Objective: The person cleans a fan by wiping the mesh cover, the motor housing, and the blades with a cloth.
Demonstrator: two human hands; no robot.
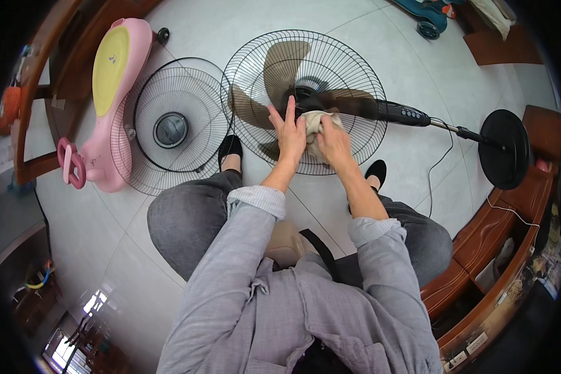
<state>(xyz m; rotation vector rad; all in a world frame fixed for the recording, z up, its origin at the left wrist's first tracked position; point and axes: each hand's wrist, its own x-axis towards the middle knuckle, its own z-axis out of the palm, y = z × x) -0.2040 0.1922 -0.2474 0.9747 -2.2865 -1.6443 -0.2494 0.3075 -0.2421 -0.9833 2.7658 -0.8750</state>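
Note:
A black pedestal fan lies on the tiled floor before me, its rear wire grille (355, 145) under its translucent brown blades (285, 65). My right hand (333, 142) grips a crumpled off-white cloth (314, 122) near the fan's hub. Beside it, my left hand (287, 135) rests with spread fingers at the lower blades, close to the hub; what its fingertips touch is hard to tell. The fan's front grille (191, 98), with a round dark centre cap (170, 130), lies detached to the left, partly over a pink ride-on toy.
The pink ride-on toy (142, 46) with a yellow seat stands at the left. To the right are the fan's control panel (404, 113), its pole, round black base (503, 149) and trailing cord (430, 187). A brown leather sofa (486, 224) borders the right; a teal wheeled toy (418, 14) is at the top.

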